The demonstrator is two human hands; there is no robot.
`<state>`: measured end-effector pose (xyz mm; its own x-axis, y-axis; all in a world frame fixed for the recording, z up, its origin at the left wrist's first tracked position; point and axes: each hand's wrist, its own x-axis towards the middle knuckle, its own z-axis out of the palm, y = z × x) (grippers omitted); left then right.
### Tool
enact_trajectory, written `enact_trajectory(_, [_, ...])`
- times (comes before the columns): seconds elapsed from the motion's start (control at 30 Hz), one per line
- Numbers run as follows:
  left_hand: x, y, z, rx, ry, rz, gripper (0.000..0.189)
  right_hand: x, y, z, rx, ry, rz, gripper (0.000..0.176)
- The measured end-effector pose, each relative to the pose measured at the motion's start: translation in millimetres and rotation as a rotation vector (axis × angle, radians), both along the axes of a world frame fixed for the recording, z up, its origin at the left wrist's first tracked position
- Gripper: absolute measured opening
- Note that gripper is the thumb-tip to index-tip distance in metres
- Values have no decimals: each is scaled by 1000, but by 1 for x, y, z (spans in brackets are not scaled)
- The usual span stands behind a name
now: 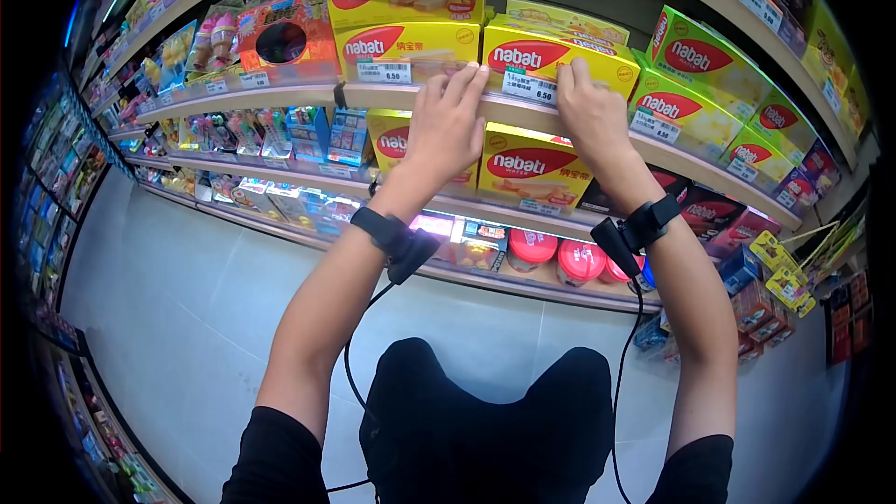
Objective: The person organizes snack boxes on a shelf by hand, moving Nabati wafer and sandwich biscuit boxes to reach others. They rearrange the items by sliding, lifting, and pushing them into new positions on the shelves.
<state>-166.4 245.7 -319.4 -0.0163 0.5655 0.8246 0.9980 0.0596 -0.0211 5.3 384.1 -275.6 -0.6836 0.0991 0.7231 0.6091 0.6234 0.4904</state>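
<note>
My left hand (448, 121) reaches up to the shelf edge, its fingers stretched out against the front of a yellow Nabati wafer box (406, 40). Another yellow wafer box (527, 49) stands just right of it, behind a price tag (530, 87). My right hand (595, 117) is at the lower front of that second box, beside the tag. Its fingers are curled in, and what they hold, if anything, is hidden. Both wrists wear black straps with small cabled devices.
Green Nabati boxes (695, 54) stand on the shelf to the right, and an orange box (287, 33) is on the left. More yellow boxes (527, 166) fill the shelf below. Red-lidded tubs (581, 261) sit at the bottom, above the pale floor (224, 289).
</note>
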Motion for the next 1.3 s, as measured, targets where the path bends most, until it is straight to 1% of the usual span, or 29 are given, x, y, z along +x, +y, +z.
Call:
enact_trajectory(0.1, [0,0,2,-1,-3,-7,68,3,1,2,-25,-21,-12,15])
enact_trajectory(0.2, [2,-7,10,-6,-38,-27,63,13,8,7,-196,53,138,15])
enact_trajectory(0.3, [1,-9,33,35,-35,-73,57,28,19,42,-9,159,384,16])
enact_trajectory(0.33, [1,-7,42,50,-25,-89,55,32,24,53,-60,165,425,18])
enact_trajectory(0.43, [2,8,77,77,-27,-268,52,30,29,83,-329,191,505,18])
enact_trajectory(0.47, [6,14,88,44,6,-288,49,28,31,93,-458,152,459,19])
enact_trajectory(0.5, [8,24,97,-5,21,-315,50,19,44,95,-494,143,436,23])
enact_trajectory(0.57, [12,43,107,-116,46,-366,50,6,59,107,-650,52,312,32])
enact_trajectory(0.6, [13,52,110,-188,31,-331,49,-1,68,107,-703,54,300,33])
enact_trajectory(0.67, [16,67,117,-349,-22,-184,52,-16,82,105,-810,57,282,37])
enact_trajectory(0.7, [19,74,122,-430,-45,-117,53,-21,83,110,-857,40,192,41])
enact_trajectory(0.73, [22,77,129,-513,-12,-10,60,-27,81,116,-903,27,94,45])
enact_trajectory(0.77, [24,82,133,-550,-24,6,61,-29,79,118,-949,16,-11,48])
enact_trajectory(0.83, [20,91,135,-621,-45,31,63,-26,72,118,-991,23,-85,52])
enact_trajectory(0.87, [13,93,125,-494,17,-37,65,-21,72,125,-1137,-71,-51,53])
enact_trajectory(0.9, [12,90,123,-513,5,-29,65,-15,68,130,-1223,-128,-43,52])
enact_trajectory(0.93, [12,90,126,-510,3,-26,64,-25,88,118,-1164,-141,-32,51])
enact_trajectory(0.97, [7,94,121,-460,64,-35,63,-31,100,107,-985,-115,-39,50])
enact_trajectory(1.0, [12,90,123,-472,71,-28,61,-24,92,112,-1059,-39,-2,45])
enact_trajectory(1.03, [14,90,125,-492,64,-21,61,-27,96,111,-1072,-29,27,45])
enact_trajectory(1.1, [16,91,124,-480,41,1,59,-26,95,110,-1036,-22,28,42])
enact_trajectory(1.17, [14,92,121,-467,57,-18,58,-26,97,110,-1055,23,53,44])
enact_trajectory(1.2, [18,92,124,-498,47,-1,59,-27,100,110,-1053,28,44,42])
enact_trajectory(1.23, [23,87,129,-530,32,21,60,-28,100,111,-1052,26,39,41])
enact_trajectory(1.3, [26,81,131,-561,16,46,61,-31,102,113,-1029,-116,-14,33])
